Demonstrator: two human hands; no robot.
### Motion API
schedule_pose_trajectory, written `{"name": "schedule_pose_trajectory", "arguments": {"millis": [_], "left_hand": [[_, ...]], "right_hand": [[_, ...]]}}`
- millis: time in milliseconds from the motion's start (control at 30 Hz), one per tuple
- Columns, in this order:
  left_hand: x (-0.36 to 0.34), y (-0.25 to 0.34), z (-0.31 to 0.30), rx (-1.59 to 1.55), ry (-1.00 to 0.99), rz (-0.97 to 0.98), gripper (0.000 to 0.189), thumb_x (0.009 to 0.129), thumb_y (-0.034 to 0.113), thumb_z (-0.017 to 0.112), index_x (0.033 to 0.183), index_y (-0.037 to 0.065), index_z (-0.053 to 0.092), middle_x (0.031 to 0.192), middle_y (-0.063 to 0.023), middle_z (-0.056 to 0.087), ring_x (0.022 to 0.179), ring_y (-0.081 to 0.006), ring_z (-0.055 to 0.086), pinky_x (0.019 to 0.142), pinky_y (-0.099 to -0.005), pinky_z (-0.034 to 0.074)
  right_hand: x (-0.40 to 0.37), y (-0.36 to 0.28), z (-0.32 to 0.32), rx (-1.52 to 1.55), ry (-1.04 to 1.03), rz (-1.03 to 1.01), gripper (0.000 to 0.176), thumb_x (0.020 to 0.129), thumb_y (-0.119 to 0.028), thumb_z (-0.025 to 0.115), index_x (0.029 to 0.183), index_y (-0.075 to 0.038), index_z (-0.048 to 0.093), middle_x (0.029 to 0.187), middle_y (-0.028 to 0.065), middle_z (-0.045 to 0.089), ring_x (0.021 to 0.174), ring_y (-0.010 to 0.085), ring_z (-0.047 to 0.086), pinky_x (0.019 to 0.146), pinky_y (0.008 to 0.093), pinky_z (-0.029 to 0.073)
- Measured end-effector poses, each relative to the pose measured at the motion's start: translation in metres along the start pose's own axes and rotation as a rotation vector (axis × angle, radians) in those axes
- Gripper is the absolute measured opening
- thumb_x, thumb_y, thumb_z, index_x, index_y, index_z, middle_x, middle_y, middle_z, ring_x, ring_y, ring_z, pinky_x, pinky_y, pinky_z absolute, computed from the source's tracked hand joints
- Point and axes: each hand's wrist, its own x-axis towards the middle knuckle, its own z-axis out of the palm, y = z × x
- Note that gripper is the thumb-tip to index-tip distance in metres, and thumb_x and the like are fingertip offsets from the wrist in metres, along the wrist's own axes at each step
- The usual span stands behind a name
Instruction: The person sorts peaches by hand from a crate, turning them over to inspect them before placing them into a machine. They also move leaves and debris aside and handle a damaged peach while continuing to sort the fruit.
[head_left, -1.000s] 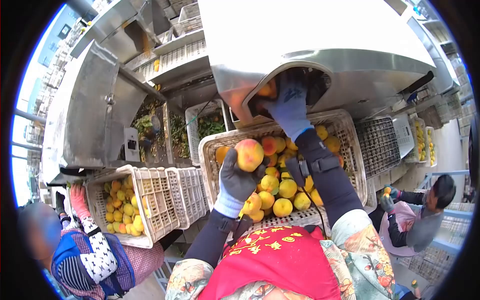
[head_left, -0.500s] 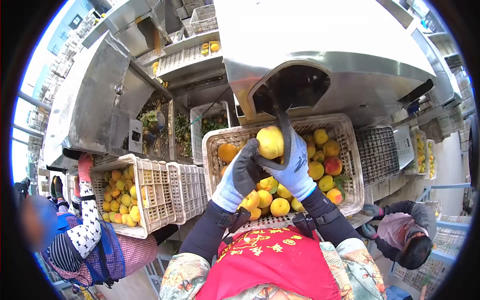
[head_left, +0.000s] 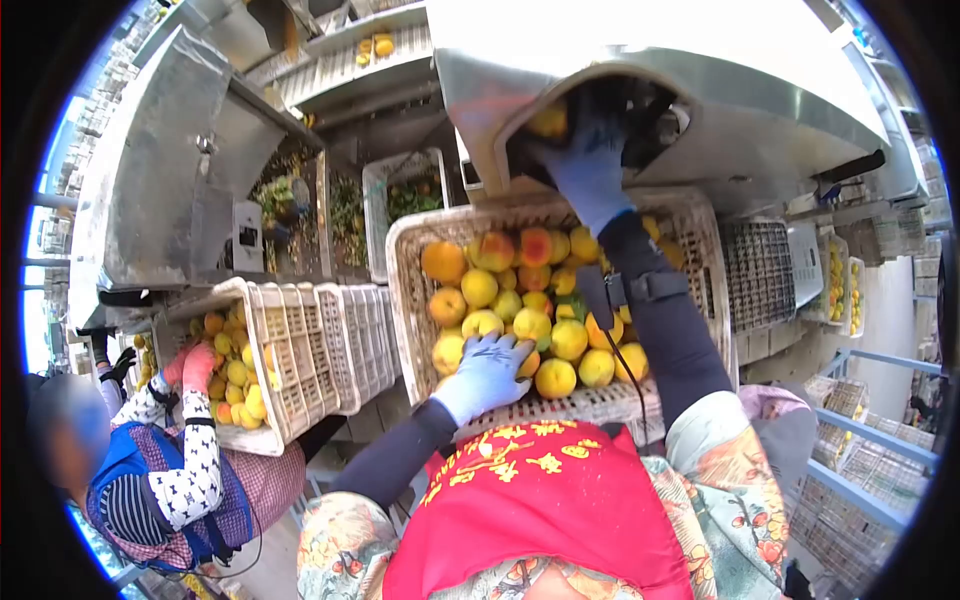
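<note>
Since half a second ago my right hand [head_left: 590, 165] has risen beside a peach [head_left: 547, 120] in the machine [head_left: 700, 70] opening; I cannot tell its grip. My left hand [head_left: 490, 368] lies flat and open on fruit [head_left: 570, 338] at the crate's [head_left: 408, 290] near edge.

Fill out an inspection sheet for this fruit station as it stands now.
Surface: white slatted crate below a steel machine; support hidden.
Job's things: peaches heaped in the crate; one peach in the machine's opening.
Clutter: leaves in a bin behind.
Grips: left hand laid on the peaches; right hand inside the opening; both grips unclear.
Cables: black cable along the right forearm.
Surroundings: a co-worker at a second crate, left.
</note>
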Motion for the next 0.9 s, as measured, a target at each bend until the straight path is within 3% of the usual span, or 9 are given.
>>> {"name": "schedule_pose_trajectory", "arguments": {"millis": [167,233,333,500,633,667,700,800,900], "left_hand": [[0.014,0.013,0.027,0.538,-0.174,0.127,0.062,0.079,0.023,0.061,0.138,0.012,0.045,0.119,-0.0154,0.055,0.112,-0.0365,0.049,0.089,-0.0556,0.038],[0.015,0.014,0.028,0.595,-0.176,0.124,0.061,0.08,0.022,0.06,0.138,0.012,0.045,0.118,-0.0142,0.056,0.112,-0.0348,0.05,0.087,-0.0545,0.039],[0.017,0.013,0.032,0.61,-0.226,0.124,0.054,0.083,0.021,0.056,0.136,0.013,0.046,0.113,-0.0119,0.06,0.108,-0.0323,0.052,0.083,-0.0527,0.04],[0.016,0.001,0.001,0.401,-0.226,0.15,0.064,0.076,0.023,0.064,0.136,0.013,0.047,0.105,-0.0091,0.064,0.097,-0.0287,0.059,0.08,-0.0483,0.043],[0.004,-0.024,-0.019,-1.427,-0.106,-0.311,0.044,0.078,0.024,0.07,0.115,0.001,0.065,0.108,-0.0123,0.067,0.103,-0.02,0.062,0.087,-0.0277,0.048],[0.004,-0.034,-0.012,-0.996,0.102,0.238,0.038,0.082,0.012,0.067,0.119,0.002,0.061,0.111,-0.0096,0.065,0.104,-0.0233,0.062,0.089,-0.0331,0.049],[-0.001,-0.016,-0.034,-0.903,0.113,0.305,0.035,0.088,0.014,0.064,0.121,0.003,0.059,0.113,-0.0087,0.065,0.104,-0.0223,0.062,0.09,-0.0351,0.05],[0.016,0.003,-0.031,-2.16,-0.171,-0.22,0.04,0.092,0.026,0.063,0.125,0.003,0.056,0.115,-0.0103,0.064,0.102,-0.0208,0.063,0.089,-0.0322,0.051],[0.013,0.003,-0.058,-1.757,-0.004,-0.064,0.045,0.091,0.023,0.063,0.128,0.001,0.053,0.119,-0.0106,0.062,0.104,-0.0197,0.062,0.091,-0.0307,0.05]], "right_hand": [[-0.031,-0.004,-0.074,0.238,-0.007,-0.059,0.074,0.078,-0.043,0.07,0.134,-0.001,0.044,0.129,0.0243,0.05,0.115,0.0399,0.051,0.103,0.0517,0.033],[-0.05,-0.019,-0.128,0.471,-1.127,0.152,0.069,0.076,-0.029,0.072,0.136,-0.005,0.046,0.128,0.0228,0.052,0.116,0.0386,0.051,0.101,0.0448,0.038],[-0.162,-0.014,-0.124,0.043,-1.606,-0.266,0.082,0.074,-0.031,0.071,0.143,-0.005,0.034,0.134,0.0192,0.046,0.119,0.0344,0.048,0.101,0.0472,0.036],[-0.204,0.007,-0.107,0.049,-1.366,-0.382,0.079,0.074,-0.029,0.068,0.143,-0.007,0.037,0.133,0.0184,0.049,0.119,0.0359,0.05,0.101,0.0502,0.037],[-0.156,0.0,-0.142,0.664,-0.951,0.265,0.089,0.061,-0.02,0.083,0.139,-0.007,0.043,0.13,0.0118,0.056,0.12,0.0273,0.054,0.103,0.0361,0.041],[-0.139,-0.007,-0.151,0.823,-0.884,0.345,0.089,0.062,-0.018,0.083,0.14,-0.006,0.042,0.134,0.0121,0.054,0.124,0.0258,0.051,0.105,0.0355,0.04],[-0.125,-0.015,-0.157,0.983,-0.811,0.42,0.09,0.063,-0.015,0.083,0.141,-0.006,0.041,0.138,0.0124,0.052,0.129,0.0243,0.048,0.107,0.035,0.039],[-0.109,-0.032,-0.163,1.111,-0.772,0.326,0.09,0.068,-0.016,0.082,0.145,-0.005,0.037,0.148,0.014,0.04,0.137,0.0282,0.038,0.113,0.0347,0.029],[-0.088,-0.05,-0.18,0.958,-0.746,0.155,0.092,0.071,-0.021,0.081,0.146,-0.003,0.032,0.148,0.0174,0.038,0.137,0.0321,0.037,0.113,0.0353,0.029]]}}
